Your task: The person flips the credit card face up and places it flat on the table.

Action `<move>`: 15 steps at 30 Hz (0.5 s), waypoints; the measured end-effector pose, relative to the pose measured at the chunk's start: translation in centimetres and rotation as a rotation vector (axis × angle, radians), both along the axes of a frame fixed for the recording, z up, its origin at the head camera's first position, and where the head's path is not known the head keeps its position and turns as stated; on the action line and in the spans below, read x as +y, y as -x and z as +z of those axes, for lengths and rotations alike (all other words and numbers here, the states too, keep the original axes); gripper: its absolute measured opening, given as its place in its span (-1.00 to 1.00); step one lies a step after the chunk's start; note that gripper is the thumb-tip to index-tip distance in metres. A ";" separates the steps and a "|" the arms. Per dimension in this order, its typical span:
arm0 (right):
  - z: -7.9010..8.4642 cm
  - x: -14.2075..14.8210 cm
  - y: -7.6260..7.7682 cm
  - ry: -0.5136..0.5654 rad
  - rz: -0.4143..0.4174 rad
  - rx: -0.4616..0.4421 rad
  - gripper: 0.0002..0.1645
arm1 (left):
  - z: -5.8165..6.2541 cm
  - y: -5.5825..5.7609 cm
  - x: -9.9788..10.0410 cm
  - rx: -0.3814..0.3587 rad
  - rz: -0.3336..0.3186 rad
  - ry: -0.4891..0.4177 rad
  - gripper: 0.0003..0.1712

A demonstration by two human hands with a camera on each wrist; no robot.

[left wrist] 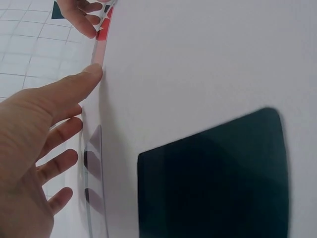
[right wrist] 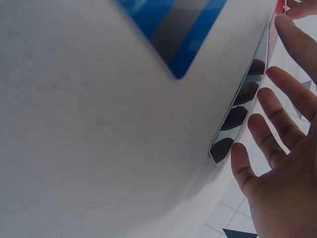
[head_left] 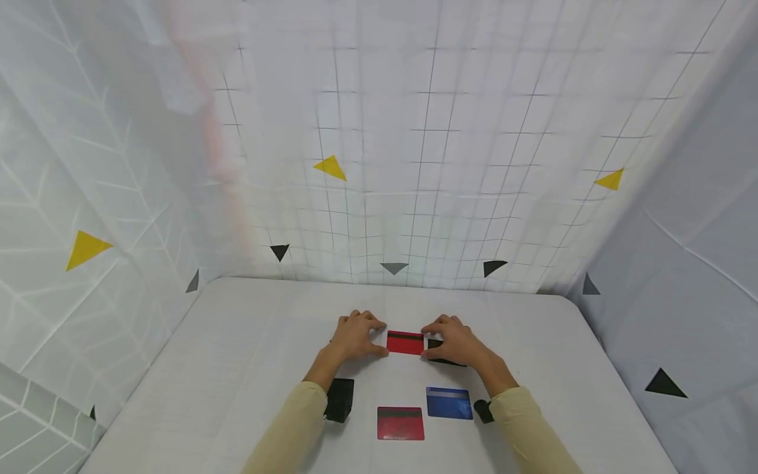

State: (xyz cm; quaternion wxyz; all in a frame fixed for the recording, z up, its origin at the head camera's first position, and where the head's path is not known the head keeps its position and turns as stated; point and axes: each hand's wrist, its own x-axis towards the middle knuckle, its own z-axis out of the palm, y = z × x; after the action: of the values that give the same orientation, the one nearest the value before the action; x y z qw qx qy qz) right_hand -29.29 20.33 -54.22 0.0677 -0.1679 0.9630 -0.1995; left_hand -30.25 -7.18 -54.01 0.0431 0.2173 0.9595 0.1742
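Observation:
A red card with a dark stripe [head_left: 405, 343] lies flat on the white table between both hands. My left hand [head_left: 358, 334] is at its left end, thumb and index fingertips by the two corners. My right hand [head_left: 454, 340] is at the right end in the same way. The other fingers are spread, as the left wrist and right wrist views show. Beneath the right hand lies a dark card [head_left: 447, 361], partly covered. A glossy card edge [left wrist: 95, 183] shows beside the left fingers. Whether the fingertips press the red card, I cannot tell.
Nearer the front lie a second red card [head_left: 401, 428], a blue card with a grey stripe [head_left: 449, 403] and a black card [head_left: 340, 393] by the left forearm. A small black device [head_left: 483, 411] is at the right wrist. White sheeting [head_left: 385, 217] hangs behind the table.

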 end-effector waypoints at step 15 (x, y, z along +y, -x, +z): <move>0.4 -0.5 -0.4 0.001 -0.022 0.008 -0.38 | 0.4 -0.3 0.6 -0.008 0.004 -0.006 -0.44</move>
State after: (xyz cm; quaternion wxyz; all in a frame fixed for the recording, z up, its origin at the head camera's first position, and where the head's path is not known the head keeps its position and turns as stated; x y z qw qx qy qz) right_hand -28.90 19.81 -53.81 0.0617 -0.1580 0.9649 -0.2002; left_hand -29.91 -6.57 -53.62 0.0458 0.2147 0.9592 0.1782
